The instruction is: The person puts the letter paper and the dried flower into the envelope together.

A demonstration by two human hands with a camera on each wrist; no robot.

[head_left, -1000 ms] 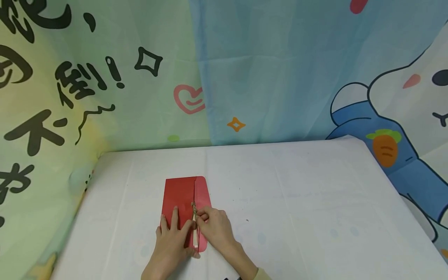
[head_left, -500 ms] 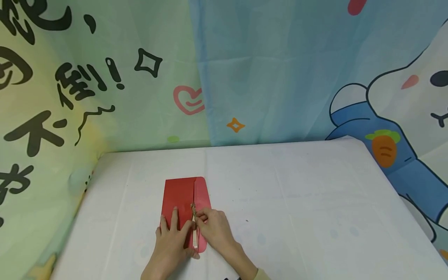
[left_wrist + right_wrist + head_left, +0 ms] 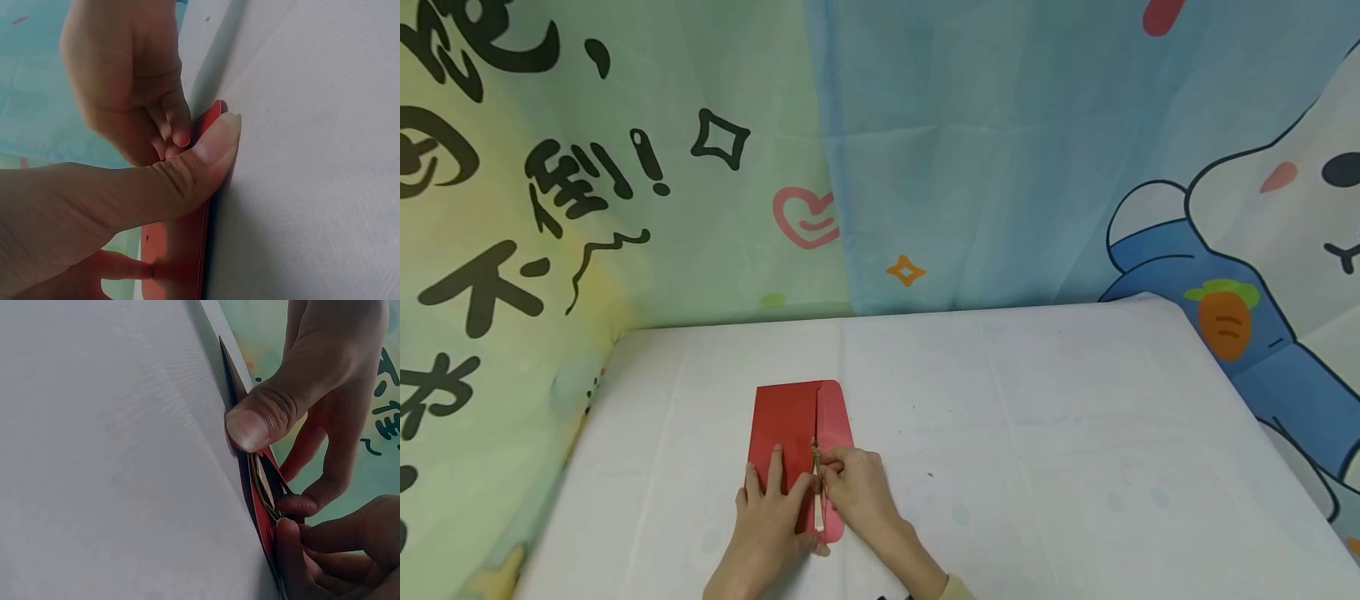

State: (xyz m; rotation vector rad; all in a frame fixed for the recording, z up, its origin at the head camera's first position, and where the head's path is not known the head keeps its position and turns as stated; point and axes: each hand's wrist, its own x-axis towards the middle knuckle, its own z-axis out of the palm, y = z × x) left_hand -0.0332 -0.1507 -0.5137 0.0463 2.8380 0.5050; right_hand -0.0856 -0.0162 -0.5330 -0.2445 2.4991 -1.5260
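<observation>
A red paper envelope point(image 3: 782, 417) lies on the table in the head view, its lighter flap point(image 3: 832, 417) folded out to the right. My left hand point(image 3: 767, 517) rests on it with several fingers spread straight. Its thumb presses at the near end, and its index finger bends at the mouth. My right hand point(image 3: 861, 492) pinches thin, layered, greenish paper that looks like a folded banknote point(image 3: 265, 487) in the envelope's mouth. Part of this paper is hidden by the fingers and the envelope. In the left wrist view, the left thumb point(image 3: 215, 140) covers the envelope's corner.
A white cloth point(image 3: 1037, 467) covers the table, with a few tiny dark specks on it. Behind and at the left hangs a printed fabric backdrop point(image 3: 970, 167). Something small and black shows at the bottom edge, beside the right sleeve point(image 3: 957, 588).
</observation>
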